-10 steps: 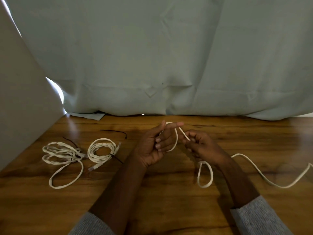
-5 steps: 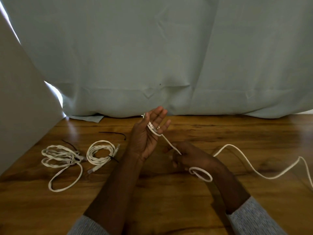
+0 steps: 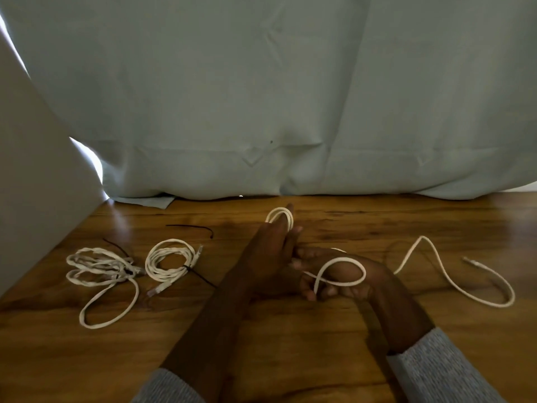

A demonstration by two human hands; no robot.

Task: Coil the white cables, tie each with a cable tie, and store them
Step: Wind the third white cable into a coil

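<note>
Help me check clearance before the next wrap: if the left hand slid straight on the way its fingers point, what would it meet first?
The left hand points away, toward the back. Past the cable loops on its fingertips lies bare table, then the pale curtain. Probably the curtain first; depth is unclear.

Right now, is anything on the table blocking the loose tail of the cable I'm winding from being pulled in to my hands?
Nothing visible: the loose tail snakes over bare wood table right of the right hand; the finished coils lie left.
</note>
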